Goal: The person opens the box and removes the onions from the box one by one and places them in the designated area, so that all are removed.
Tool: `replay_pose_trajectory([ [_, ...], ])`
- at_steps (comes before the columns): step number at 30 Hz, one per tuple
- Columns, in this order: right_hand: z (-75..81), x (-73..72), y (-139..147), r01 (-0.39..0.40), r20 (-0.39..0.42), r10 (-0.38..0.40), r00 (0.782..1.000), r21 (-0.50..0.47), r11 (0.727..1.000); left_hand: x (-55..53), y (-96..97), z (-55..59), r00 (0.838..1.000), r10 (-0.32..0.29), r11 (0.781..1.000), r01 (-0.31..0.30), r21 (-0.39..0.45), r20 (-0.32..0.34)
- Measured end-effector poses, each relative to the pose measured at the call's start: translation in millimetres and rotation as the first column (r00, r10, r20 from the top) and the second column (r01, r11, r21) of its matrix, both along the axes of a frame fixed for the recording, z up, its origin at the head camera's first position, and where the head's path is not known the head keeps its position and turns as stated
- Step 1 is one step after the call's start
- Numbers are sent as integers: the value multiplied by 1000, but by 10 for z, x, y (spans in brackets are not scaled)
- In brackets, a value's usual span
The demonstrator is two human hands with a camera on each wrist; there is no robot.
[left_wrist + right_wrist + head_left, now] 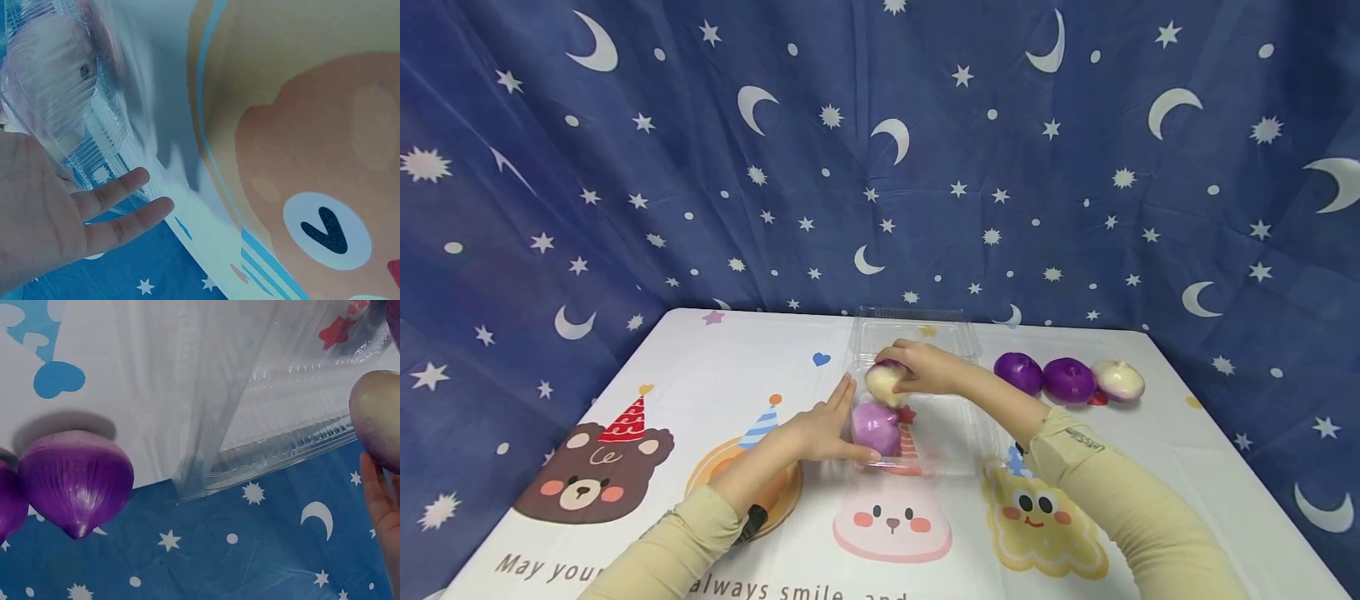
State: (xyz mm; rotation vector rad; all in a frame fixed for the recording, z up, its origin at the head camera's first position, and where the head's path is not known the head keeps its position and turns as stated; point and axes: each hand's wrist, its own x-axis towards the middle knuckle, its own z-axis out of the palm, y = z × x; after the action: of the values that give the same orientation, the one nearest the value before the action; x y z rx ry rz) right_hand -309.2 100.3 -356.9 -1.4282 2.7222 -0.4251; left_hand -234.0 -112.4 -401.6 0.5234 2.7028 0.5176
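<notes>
A cream-and-purple onion (883,384) is gripped by my right hand (925,368) over the back left of a clear plastic clamshell box (955,433). The right wrist view shows the same onion (378,415) at its right edge, with fingers (377,497) against its side. Just in front, a pinkish-purple onion (876,428) sits in the box's left part. My left hand (823,429) is at the box's left side, fingers extended along it and thumb by the front rim. Through the ribbed wall in the left wrist view, the pinkish onion (50,69) shows beside the left palm (37,212).
Right of the box, two dark purple onions (1069,381) and a cream onion (1118,381) stand in a row. The box's raised lid (917,333) leans toward the back. A printed white tablecloth (760,350) meets a blue star-patterned curtain (820,250).
</notes>
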Motion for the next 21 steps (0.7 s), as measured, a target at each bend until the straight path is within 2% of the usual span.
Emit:
replay_pose_trajectory([
  [10, 4, 76, 84, 34, -3, -35, 999, -26, 999, -5, 2, 0, 1000, 1, 1000, -1, -18, 5],
  [21, -84, 120, 249, 93, 82, -82, 993, -147, 985, -35, -3, -18, 1000, 5, 1000, -5, -22, 11],
])
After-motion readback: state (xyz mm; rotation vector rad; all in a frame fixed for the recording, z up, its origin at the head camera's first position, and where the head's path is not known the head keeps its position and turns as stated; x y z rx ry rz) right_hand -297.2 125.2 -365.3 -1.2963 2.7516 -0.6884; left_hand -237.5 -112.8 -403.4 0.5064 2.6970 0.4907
